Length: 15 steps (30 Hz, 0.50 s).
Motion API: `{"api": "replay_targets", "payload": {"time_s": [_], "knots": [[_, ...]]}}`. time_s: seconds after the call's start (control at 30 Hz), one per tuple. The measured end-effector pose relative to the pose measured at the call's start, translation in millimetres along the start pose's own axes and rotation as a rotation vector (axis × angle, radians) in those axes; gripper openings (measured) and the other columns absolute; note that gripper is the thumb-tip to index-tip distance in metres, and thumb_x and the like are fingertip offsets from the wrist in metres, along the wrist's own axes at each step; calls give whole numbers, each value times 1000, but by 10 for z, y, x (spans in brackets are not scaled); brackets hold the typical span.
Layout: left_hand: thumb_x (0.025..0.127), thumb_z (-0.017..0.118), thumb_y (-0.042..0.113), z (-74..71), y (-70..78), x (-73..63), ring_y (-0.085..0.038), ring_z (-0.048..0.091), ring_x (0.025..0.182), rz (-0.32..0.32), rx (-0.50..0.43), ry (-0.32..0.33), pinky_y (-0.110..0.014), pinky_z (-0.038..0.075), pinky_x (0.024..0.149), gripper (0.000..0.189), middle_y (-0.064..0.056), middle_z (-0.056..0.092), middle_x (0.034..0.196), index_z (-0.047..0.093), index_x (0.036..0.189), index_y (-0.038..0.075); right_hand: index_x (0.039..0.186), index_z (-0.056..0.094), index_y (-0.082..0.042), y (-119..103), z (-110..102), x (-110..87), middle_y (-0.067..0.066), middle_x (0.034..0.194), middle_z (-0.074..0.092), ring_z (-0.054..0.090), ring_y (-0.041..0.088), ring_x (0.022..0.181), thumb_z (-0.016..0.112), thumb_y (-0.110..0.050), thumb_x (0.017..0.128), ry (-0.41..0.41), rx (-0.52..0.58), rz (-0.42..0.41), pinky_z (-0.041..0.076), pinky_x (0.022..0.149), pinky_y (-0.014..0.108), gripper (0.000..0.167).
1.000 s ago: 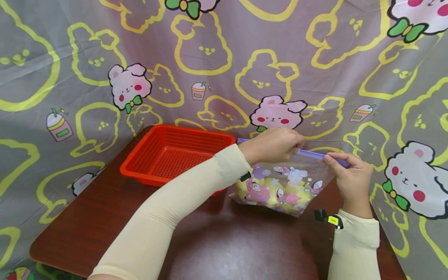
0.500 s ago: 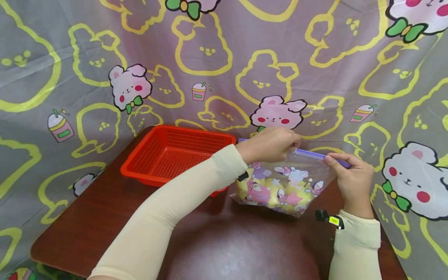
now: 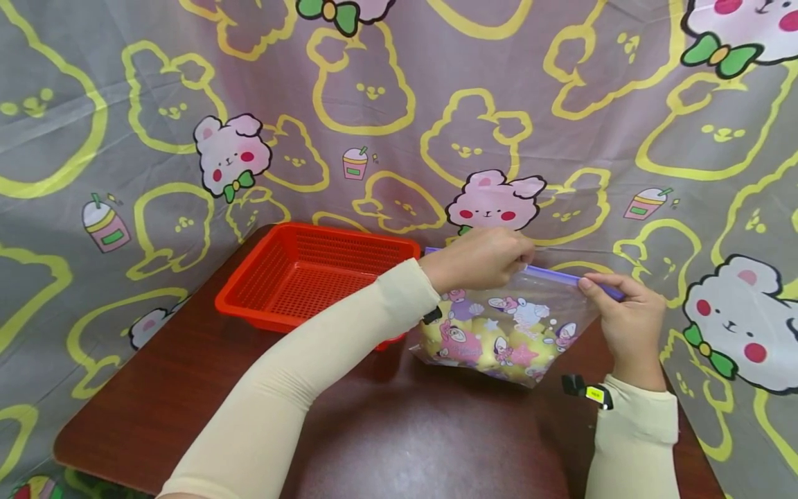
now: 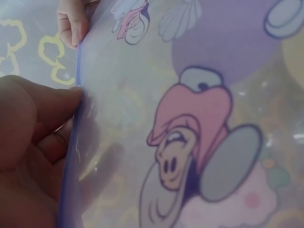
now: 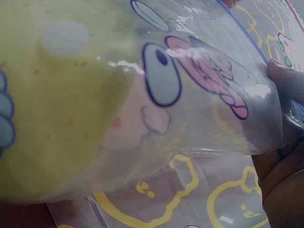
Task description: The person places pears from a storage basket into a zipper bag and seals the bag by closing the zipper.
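A clear zip bag [image 3: 486, 339] printed with cartoon figures, shells and stars hangs tilted over the table, several yellow-green rounded things inside it. Its top edge carries a purple zip strip [image 3: 555, 274]. My left hand [image 3: 483, 258] pinches that strip near the middle, fingers curled; in the left wrist view its thumb [image 4: 57, 104] presses on the strip. At the strip's right end my right hand [image 3: 632, 319] pinches it between thumb and fingers. The right wrist view shows one speckled yellow-green thing [image 5: 61, 114] close up through the plastic; its kind is unclear.
A red perforated plastic basket [image 3: 268, 320] stands at the back left of the dark brown table [image 3: 430, 430], partly behind my left forearm. A grey curtain [image 3: 386, 76] with yellow outlines and rabbit faces closes off the back and sides.
My left hand has shifted slightly to the left along the zip strip since a second ago. The right hand, the bag and the basket stay almost where they were.
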<state>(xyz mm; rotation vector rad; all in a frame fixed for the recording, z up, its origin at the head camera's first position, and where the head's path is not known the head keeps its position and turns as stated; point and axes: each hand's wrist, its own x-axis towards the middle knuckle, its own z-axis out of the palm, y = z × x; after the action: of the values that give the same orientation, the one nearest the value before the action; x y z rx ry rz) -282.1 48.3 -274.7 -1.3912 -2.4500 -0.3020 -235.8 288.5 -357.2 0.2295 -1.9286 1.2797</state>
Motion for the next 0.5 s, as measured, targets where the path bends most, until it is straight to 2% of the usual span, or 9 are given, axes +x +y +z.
{"api": "replay_targets", "payload": {"time_s": [0.23,0.4,0.5], "knots": [[98,56,14,25,-40,1,-7,52,76,-23,-3,10,-19,43,67,11,8,58,84,66,96,15,95,73,9,16,25,45,-16,85,68,61,9,69,79,-1,80,-21,-37,-16,48,59,13,20],[99,53,14,55,-44,19,-9,49,72,-36,41,29,-21,41,62,15,7,55,79,63,89,16,102,75,0,9,59,45,-9,90,69,61,8,74,80,-11,81,-19,-144,-11,47,63,10,24],[98,53,13,78,-40,40,-9,48,70,-34,78,35,-23,40,59,15,6,53,77,62,86,16,103,76,-3,-5,78,45,4,97,72,67,18,85,81,-15,80,-4,-278,-127,44,74,8,26]]}}
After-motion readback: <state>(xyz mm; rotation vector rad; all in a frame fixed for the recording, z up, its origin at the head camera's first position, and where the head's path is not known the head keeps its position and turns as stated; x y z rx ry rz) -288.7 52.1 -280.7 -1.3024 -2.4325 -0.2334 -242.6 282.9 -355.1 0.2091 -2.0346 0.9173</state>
